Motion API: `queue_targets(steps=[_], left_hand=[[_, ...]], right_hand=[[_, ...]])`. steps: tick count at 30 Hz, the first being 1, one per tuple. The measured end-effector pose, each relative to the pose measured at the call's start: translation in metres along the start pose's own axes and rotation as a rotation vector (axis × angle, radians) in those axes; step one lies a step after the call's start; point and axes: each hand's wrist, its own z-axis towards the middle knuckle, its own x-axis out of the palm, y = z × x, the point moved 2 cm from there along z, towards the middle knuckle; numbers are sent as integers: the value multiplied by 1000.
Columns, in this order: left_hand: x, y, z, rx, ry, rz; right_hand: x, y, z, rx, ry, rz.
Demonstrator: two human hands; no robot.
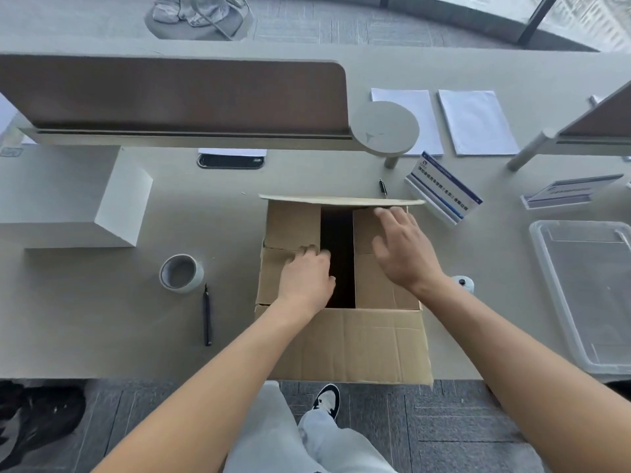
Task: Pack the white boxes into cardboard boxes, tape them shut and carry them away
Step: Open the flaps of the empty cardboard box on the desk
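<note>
The desk (102, 336) carries everything, and the biggest task item on it is the cardboard box (341, 343), sitting at about six o'clock against the near edge. Its two side flaps are folded inward with a dark gap between them; the far flap stands up and the near flap hangs out toward the person. What is inside cannot be seen through the gap. At nine o'clock from it, well apart, a white box (68, 196) rests on the desk, not packed.

The left hand (307, 278) presses down on the left flap, fingers loosely bent at the edge of the gap, gripping nothing that can be seen. The right hand (399, 247) lies spread over the right flap, fingers straight and reaching toward the far flap at twelve o'clock.

A clear plastic bin (553, 268) sits at three o'clock. The tape roll (181, 273) stands at nine o'clock, near the box, with a black pen (207, 315) just beside it.

By my reading, closing is underway: side flaps down, long flaps still to fold, taping and carrying not yet begun, and at least one white box remains outside
</note>
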Motion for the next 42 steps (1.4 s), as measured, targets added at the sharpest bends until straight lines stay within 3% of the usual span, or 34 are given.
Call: queue_targets(steps=[5,15,22,33,38,42], left_hand=[[12,4,24,111,82,229],[21,4,39,232,216,463],[-9,-6,28,238,89,494],[-73,23,-8,-51,-94,549],[-74,64,-24,-233,-14,611],[-48,86,-27,-302,63,448]], right_hand=[[-1,-3,47,33,-29,-31],[40,-24,83,79,179,-158],[57,-31,75,67,219,-268],[71,1,57,189,184,-394],[79,14,27,7,184,-489],[89,16,3,-116,265,-574]])
